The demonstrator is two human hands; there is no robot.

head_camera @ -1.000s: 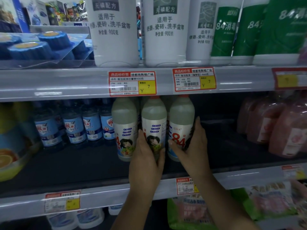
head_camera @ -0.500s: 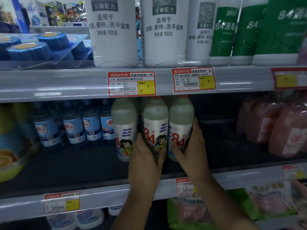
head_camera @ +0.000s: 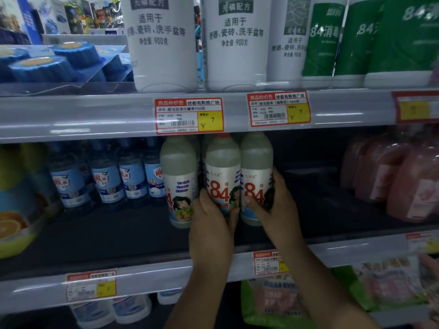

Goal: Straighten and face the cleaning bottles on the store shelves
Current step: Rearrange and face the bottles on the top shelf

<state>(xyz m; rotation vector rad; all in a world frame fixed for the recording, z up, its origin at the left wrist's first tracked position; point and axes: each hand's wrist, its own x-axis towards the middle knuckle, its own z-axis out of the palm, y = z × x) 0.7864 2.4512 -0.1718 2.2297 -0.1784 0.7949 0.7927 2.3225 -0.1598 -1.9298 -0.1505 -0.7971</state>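
Observation:
Three pale "84" disinfectant bottles stand side by side on the middle shelf [head_camera: 118, 236]. My left hand [head_camera: 211, 224] grips the base of the middle bottle [head_camera: 222, 179], whose red "84" faces front. My right hand [head_camera: 275, 205] wraps the lower part of the right bottle [head_camera: 255, 172], also showing "84". The left bottle [head_camera: 179, 179] is turned partly sideways, showing half its label. More bottles stand hidden behind them.
Small blue-labelled bottles [head_camera: 107, 179] fill the shelf to the left, pink jugs [head_camera: 403, 184] to the right. Tall white bottles [head_camera: 164, 43] and green-labelled ones [head_camera: 356, 39] stand on the upper shelf. Bagged goods [head_camera: 280, 302] lie on the shelf below.
The middle bottle has been rotated by my left hand so that its "84" now faces front. My right hand has stayed on the right bottle.

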